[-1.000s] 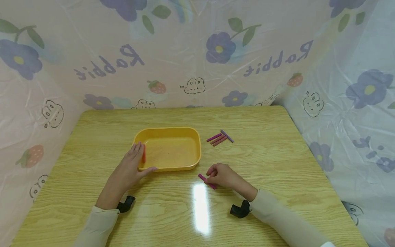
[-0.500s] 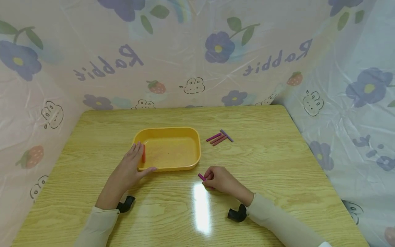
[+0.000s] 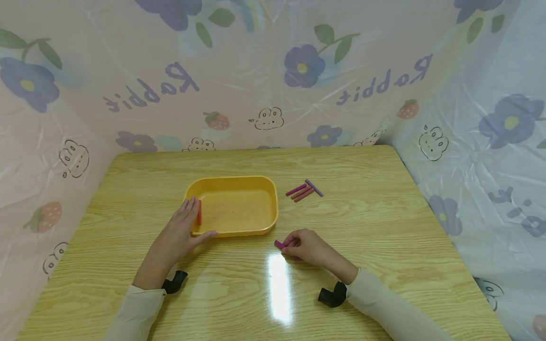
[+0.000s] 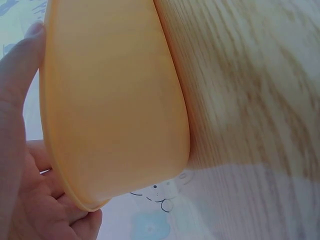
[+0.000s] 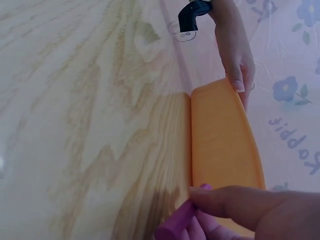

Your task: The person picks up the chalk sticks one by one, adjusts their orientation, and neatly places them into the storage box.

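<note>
a wood-grain surface (image 3: 362,237) is spread under everything. on it, ahead and left of the right hand (image 3: 306,246), a yellow tray (image 3: 239,208) is held at its rim by the left hand (image 3: 174,232). by the right hand a magenta stick (image 3: 278,244) is pinched; apparently it is being picked up, and a firm pinch is called for before any lifting. tray access from there is hindered by the tray's wall. ahead of the right hand, 4 other sticks (image 3: 304,193) are grouped; beside the left hand's fingers, 1 red stick (image 3: 199,212) is seen inside the tray.
</note>
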A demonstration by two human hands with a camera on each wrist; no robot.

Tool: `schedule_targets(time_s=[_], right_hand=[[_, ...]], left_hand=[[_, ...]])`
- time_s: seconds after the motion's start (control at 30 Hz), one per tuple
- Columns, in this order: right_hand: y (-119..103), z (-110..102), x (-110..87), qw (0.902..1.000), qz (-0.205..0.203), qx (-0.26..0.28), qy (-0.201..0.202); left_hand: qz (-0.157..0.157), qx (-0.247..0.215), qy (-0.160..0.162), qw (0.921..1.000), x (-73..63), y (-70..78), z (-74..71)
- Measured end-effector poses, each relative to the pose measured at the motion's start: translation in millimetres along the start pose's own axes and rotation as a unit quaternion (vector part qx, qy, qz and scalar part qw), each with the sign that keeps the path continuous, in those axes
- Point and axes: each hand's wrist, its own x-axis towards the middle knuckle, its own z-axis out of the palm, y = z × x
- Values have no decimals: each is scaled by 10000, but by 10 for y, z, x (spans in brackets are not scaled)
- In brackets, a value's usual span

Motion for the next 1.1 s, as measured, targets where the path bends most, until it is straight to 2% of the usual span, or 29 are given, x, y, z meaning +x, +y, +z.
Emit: schedule_targets(time_s=[0.2, 0.37, 0.67, 0.93, 1.1], right_hand=[[34, -41, 6, 9996, -198, 169, -146], [19, -105, 0, 9969, -339, 638, -316], [-1, -245, -11, 9891, -268, 1359, -507], [-73, -354, -18, 9728, -142, 2181, -761], [-104, -417, -4, 9560, -94, 2833, -760]], left_hand=[[4, 12, 5, 10000, 0, -1, 1], [30, 24, 20, 10000, 0, -5, 3], [32, 35, 39, 10000, -1, -7, -1], [-12, 45, 7, 10000, 1, -1, -1], [-38, 39, -27, 10000, 3, 4, 0]])
